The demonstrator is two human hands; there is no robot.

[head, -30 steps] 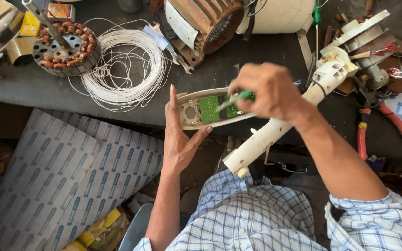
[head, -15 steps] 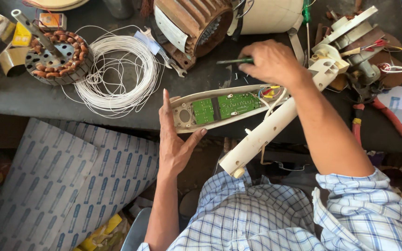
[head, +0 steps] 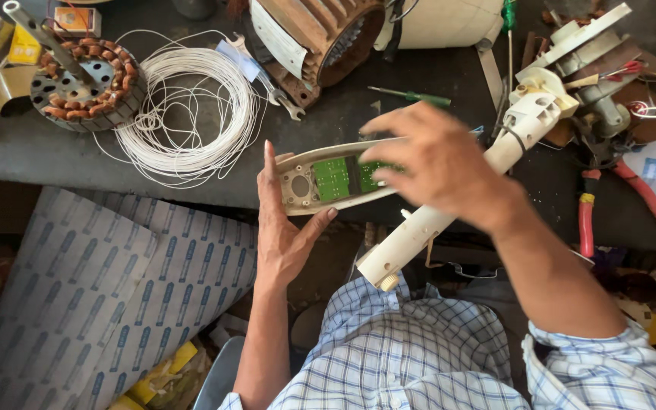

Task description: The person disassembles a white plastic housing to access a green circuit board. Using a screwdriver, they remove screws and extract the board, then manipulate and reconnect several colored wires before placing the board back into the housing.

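My left hand (head: pixel 286 231) holds the near end of a long cream plastic housing (head: pixel 298 186) at the bench edge, thumb under it and fingers straight up along its end. A green circuit board (head: pixel 333 178) lies bare inside the housing. My right hand (head: pixel 438 163) hovers over the board's right part with fingers spread and nothing in them, hiding that end. A green-handled screwdriver (head: pixel 413 96) lies on the dark bench just beyond that hand. A white plastic tube (head: pixel 419 235) runs slantwise under my right wrist.
A white wire coil (head: pixel 191 106) and a copper-wound stator (head: pixel 85 80) lie at the back left, a large motor (head: pixel 320 38) at the back. Red-handled pliers (head: pixel 616 197) rest at the right. A wrench (head: pixel 282 95) sits near the coil. Grey printed sheets (head: pixel 77 304) lie below.
My right hand carried the green-handled screwdriver away from the board, laid it on the bench behind, and came back empty over the board. The left hand kept its hold.
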